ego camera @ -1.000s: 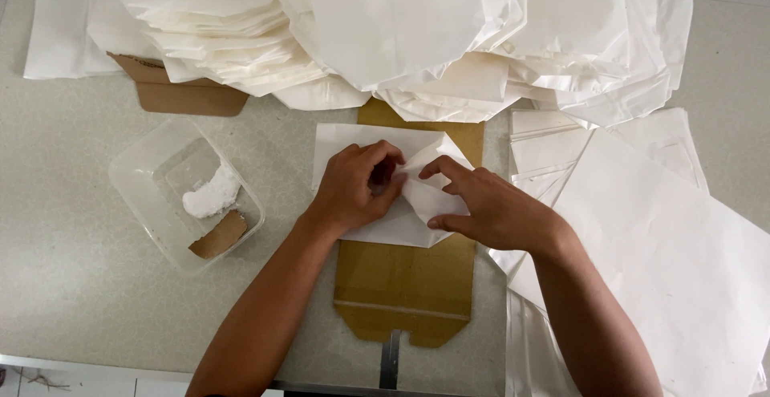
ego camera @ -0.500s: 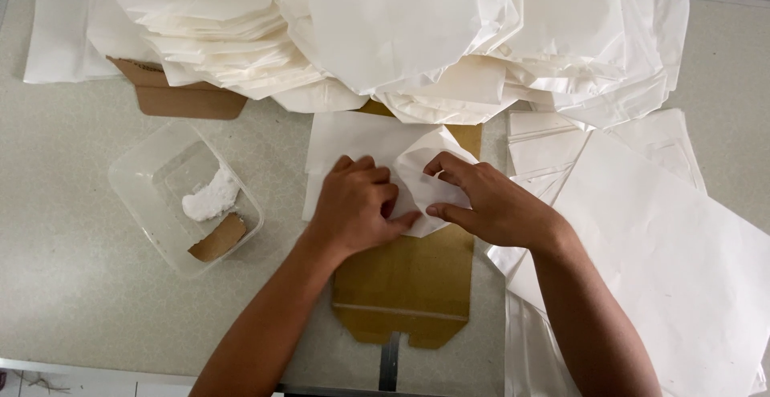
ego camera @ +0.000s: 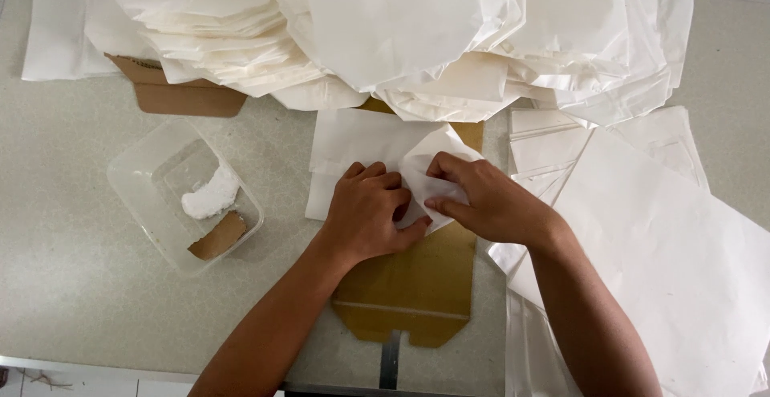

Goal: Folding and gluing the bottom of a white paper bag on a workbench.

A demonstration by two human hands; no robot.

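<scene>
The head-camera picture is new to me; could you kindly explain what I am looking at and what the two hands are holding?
There is no machine here: a camera worn on a person's head looks down at their own two bare hands on a pale speckled table. The left hand and the right hand both grip one white paper piece, bending its edge over a brown cardboard template. Above lies a big pile of folded white paper, and flat white sheets lie to the right. On the left stands a clear plastic tub with a white paste lump and a cardboard scrap.
</scene>
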